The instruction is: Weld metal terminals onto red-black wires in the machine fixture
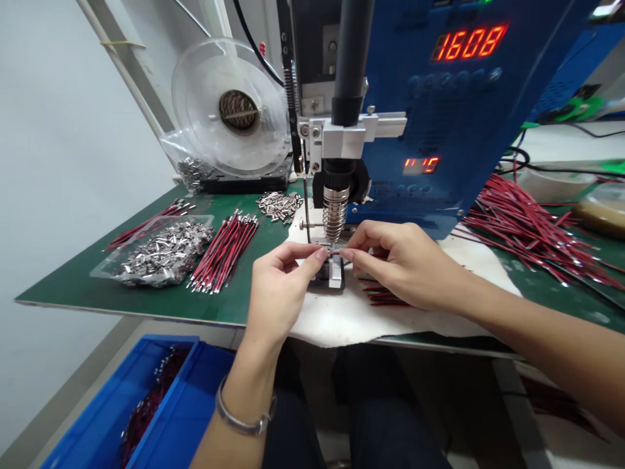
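Observation:
Both hands meet at a small metal fixture (334, 272) beneath the spring-wrapped soldering head (335, 212) of a blue soldering machine (415, 71). From the left, my left hand (280, 283) pinches thumb and forefinger together at the fixture's top; whatever lies between the fingertips is too small to name. Opposite it, my right hand (403, 257) is closed in a pinch on a thin red wire (340, 253), whose end points toward the left fingertips. Below the right hand, a few red and black wires (387, 294) lie on white paper (336, 322).
To the left are a clear plastic tray (100, 270) of metal connectors, a red-black wire bundle (227, 251) and loose connectors (280, 206). A large clear reel (195, 85) stands behind. More wires (532, 228) heap at right. Blue bins (195, 391) sit below the green tabletop (73, 280).

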A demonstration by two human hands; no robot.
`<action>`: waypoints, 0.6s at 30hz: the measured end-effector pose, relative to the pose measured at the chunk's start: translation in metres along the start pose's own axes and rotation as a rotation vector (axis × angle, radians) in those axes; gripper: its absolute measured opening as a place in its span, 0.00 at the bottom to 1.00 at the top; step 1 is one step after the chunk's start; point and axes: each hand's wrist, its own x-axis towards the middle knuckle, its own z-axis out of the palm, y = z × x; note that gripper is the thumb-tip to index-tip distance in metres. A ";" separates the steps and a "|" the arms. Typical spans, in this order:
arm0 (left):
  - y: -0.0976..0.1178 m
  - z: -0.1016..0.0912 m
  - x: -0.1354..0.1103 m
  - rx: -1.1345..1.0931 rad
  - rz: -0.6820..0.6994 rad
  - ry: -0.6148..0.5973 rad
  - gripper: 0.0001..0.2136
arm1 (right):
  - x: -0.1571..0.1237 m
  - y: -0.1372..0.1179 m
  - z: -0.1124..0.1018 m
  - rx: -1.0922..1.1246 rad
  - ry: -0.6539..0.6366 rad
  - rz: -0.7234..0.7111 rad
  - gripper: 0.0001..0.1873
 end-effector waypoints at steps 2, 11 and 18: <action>0.000 0.000 0.000 -0.004 0.002 0.003 0.10 | 0.000 -0.001 0.000 -0.001 -0.001 0.009 0.09; 0.000 0.001 -0.001 -0.016 -0.003 0.009 0.12 | 0.000 -0.004 0.000 0.015 -0.001 0.021 0.10; -0.005 0.000 0.002 -0.027 -0.007 0.004 0.13 | -0.003 -0.004 0.003 0.040 0.007 0.105 0.10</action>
